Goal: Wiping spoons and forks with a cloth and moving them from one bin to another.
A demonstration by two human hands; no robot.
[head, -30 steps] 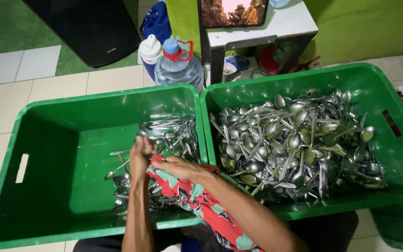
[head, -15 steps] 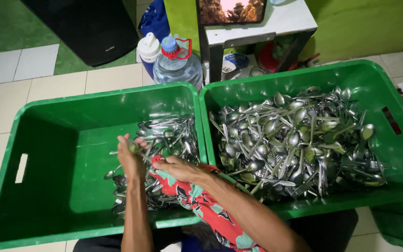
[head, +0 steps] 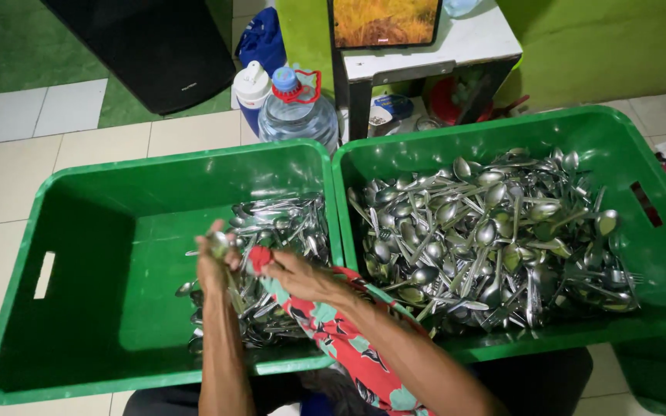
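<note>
My left hand [head: 213,266] holds a metal spoon [head: 220,245] over the left green crate [head: 79,254]. Close beside it, my right hand [head: 298,276] grips a red patterned cloth [head: 325,331] and presses a fold of it against the spoon. Under both hands, a small heap of cutlery [head: 279,231] lies along the right side of the left crate. The right green crate [head: 657,254] holds a much larger pile of spoons and forks [head: 487,231]. The cloth trails down across the wall between the two crates toward my lap.
A big clear water bottle [head: 294,115] with a blue cap and a white-capped bottle [head: 252,88] stand on the tiled floor behind the crates. A small white table [head: 456,46] with a tablet on it stands at the back. A black box [head: 148,46] sits on green matting.
My left hand has risen a little and shifted left with the spoon. My right hand keeps working the cloth against it. The crates and piles stay put.
</note>
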